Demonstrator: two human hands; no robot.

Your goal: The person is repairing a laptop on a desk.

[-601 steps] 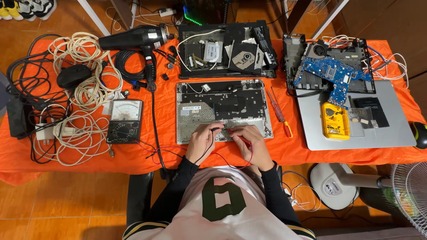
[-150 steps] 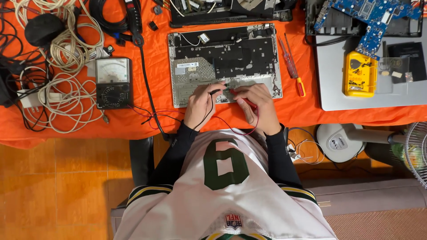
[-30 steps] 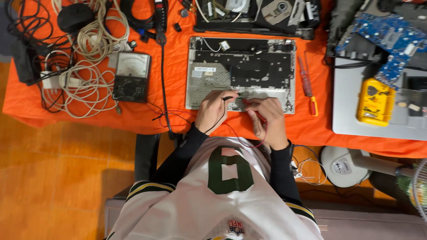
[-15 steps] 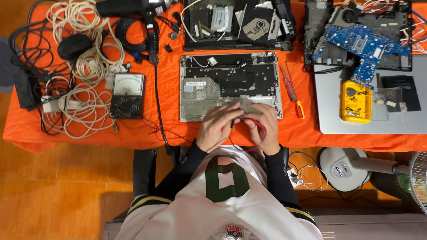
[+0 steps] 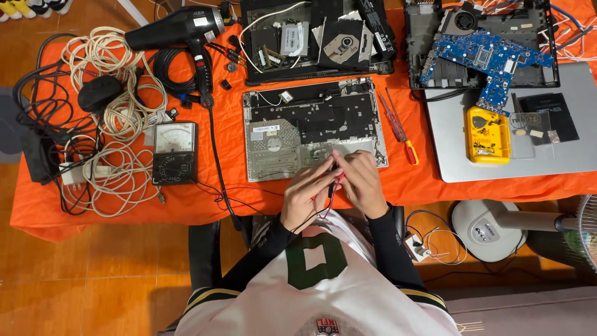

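An opened laptop base (image 5: 292, 134), silver with dark inner parts, lies on the orange tablecloth (image 5: 429, 180). Both hands meet at its front edge. My left hand (image 5: 306, 194) pinches a thin black test probe (image 5: 329, 186). My right hand (image 5: 362, 180) holds a red test probe (image 5: 340, 177), and the two tips sit close together between the fingers. Red and black leads (image 5: 249, 199) trail from the hands leftwards to an analogue multimeter (image 5: 175, 152).
A red-handled screwdriver (image 5: 398, 127) lies right of the base. Behind stand a gutted black laptop (image 5: 317, 40), a blue circuit board (image 5: 488, 53), a black hair dryer (image 5: 177, 28), white cable coils (image 5: 118, 124), a yellow parts box (image 5: 488, 134) on a silver lid, and a fan base (image 5: 488, 227) on the floor.
Both hands have drawn back from the inside of the laptop base to its front edge and closed in on each other with the probes. The view has shifted slightly.
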